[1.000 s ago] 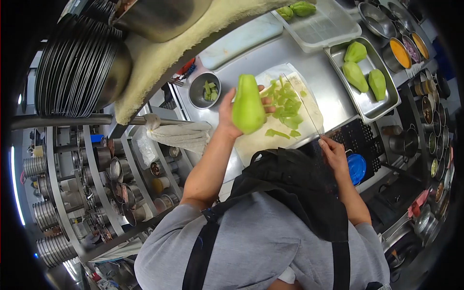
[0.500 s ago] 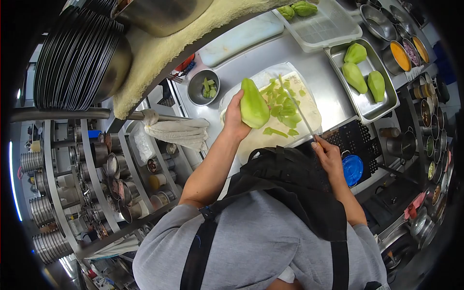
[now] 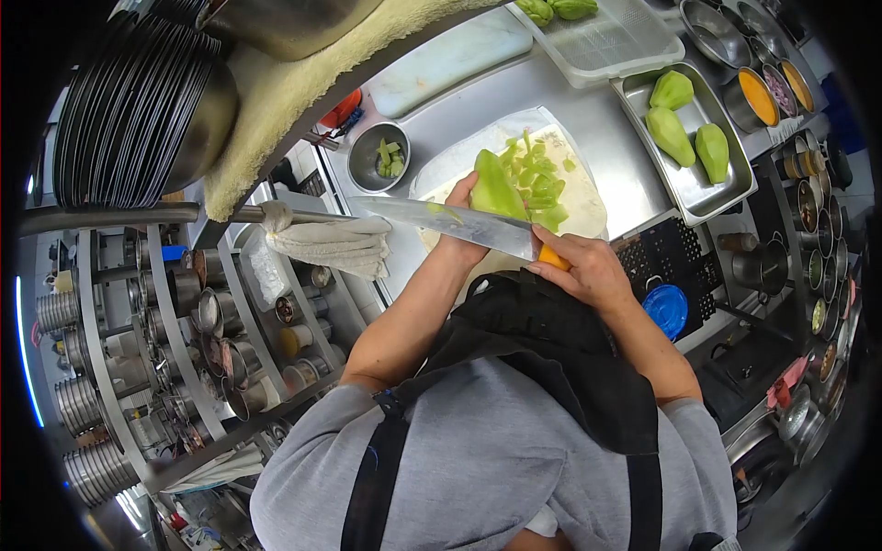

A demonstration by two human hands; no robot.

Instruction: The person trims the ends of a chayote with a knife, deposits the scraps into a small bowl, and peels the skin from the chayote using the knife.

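My left hand [image 3: 465, 252] grips a peeled, pale green chayote [image 3: 494, 187] above the cutting board. In my right hand [image 3: 590, 268] is the orange handle of a large chef's knife [image 3: 450, 221]. Its broad blade lies flat-on to view, pointing left across the lower end of the chayote and hiding part of my left hand. I cannot tell whether the edge touches the chayote. A bit of green clings to the blade. Chayote peelings and pieces [image 3: 540, 180] are scattered over the worn white cutting board [image 3: 586, 209].
A steel bowl [image 3: 361, 169] with green pieces stands left of the board. At right, a steel tray [image 3: 702, 209] holds three peeled chayotes. Behind are a plastic basket [image 3: 634, 41] and a whitish slab [image 3: 450, 69]. A cloth [image 3: 331, 246] hangs on a rail at left.
The knife has swung from the board's right side to point left across the chayote, my right hand moving left and up with it. The chayote has shifted slightly right and lower.
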